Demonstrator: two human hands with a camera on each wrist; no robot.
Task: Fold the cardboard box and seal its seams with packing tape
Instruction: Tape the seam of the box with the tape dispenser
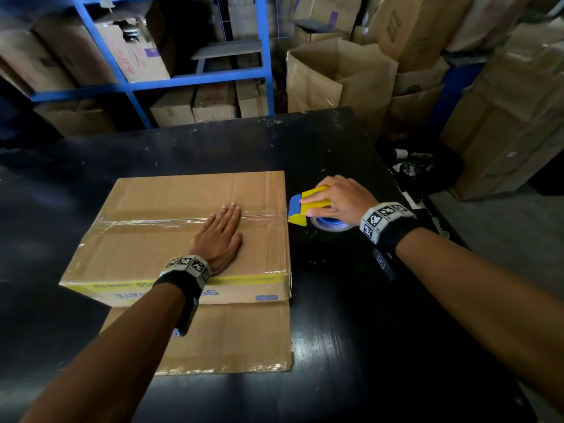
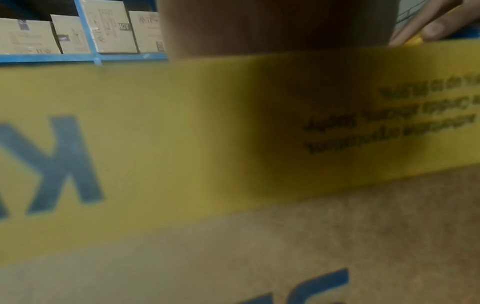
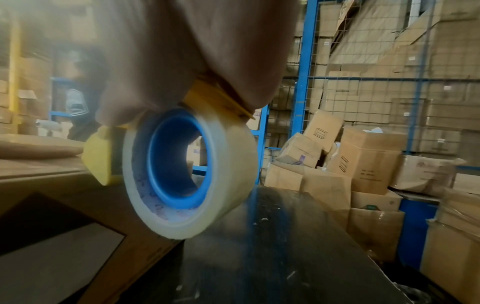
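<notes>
A folded cardboard box (image 1: 158, 196) with a yellow printed band (image 2: 182, 127) lies on the black table (image 1: 351, 331). Clear tape (image 1: 146, 222) runs along its top centre seam to the right edge. My left hand (image 1: 218, 236) lies flat on the box top, fingers straight, over the taped seam. My right hand (image 1: 338, 199) grips a yellow and blue tape dispenser (image 1: 308, 206) just off the box's right edge; its clear roll (image 3: 192, 174) with a blue core hangs close above the table. An unfolded flap (image 1: 225, 340) of the box lies flat toward me.
Blue metal shelving (image 1: 195, 80) with cartons stands behind the table. Open and stacked cardboard boxes (image 1: 338, 74) crowd the back right and right side. Dark clutter (image 1: 409, 166) lies past the table's right edge. A person stands far off in the right wrist view.
</notes>
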